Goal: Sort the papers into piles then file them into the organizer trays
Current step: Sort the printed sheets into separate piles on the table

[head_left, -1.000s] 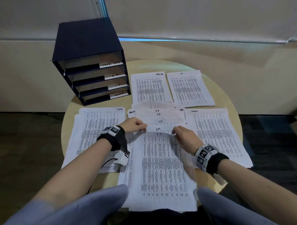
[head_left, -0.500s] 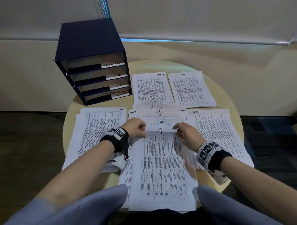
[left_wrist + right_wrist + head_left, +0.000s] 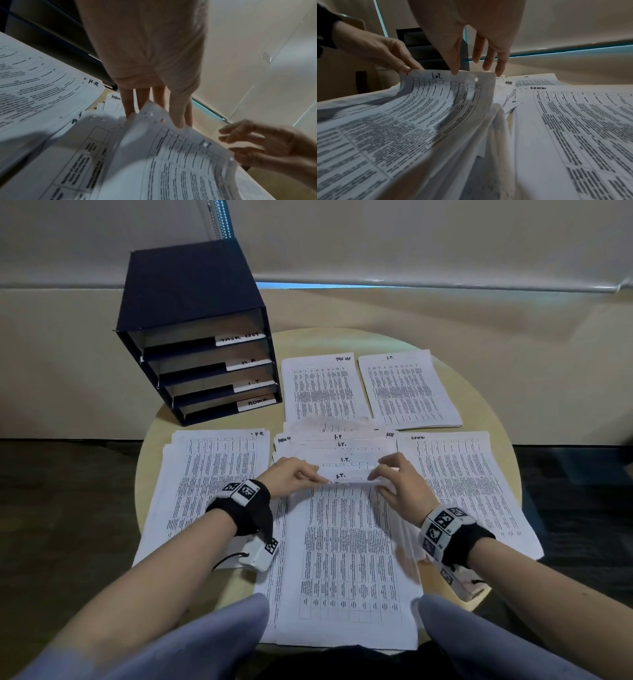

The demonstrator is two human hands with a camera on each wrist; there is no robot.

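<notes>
Top sheet (image 3: 346,546) of the centre stack, marked I.T., lies in front of the organizer (image 3: 202,337) and nearer the person, on the round pale bench (image 3: 479,392). Its far short edge is curled up off the stack, between both hands. Left hand (image 3: 291,475) pinches the far left corner between thumb and fingers (image 3: 402,66). Right hand (image 3: 399,481) touches the far edge near the right corner with thumb and straight fingers (image 3: 488,65); whether it actually grips the edge cannot be told. Sheet's long axis runs from the person toward the organizer, heading at the far end. Thin white paper, rectangular, printed with a dense table, punched holes along the top.

Other stacks lie flat: H.R pile (image 3: 205,487) just in front of the organizer, admin pile (image 3: 469,491) far right of it, task list pile (image 3: 323,386) and I.T. pile (image 3: 409,388) beside it to the right. Organizer is a dark blue box, four labelled trays.
</notes>
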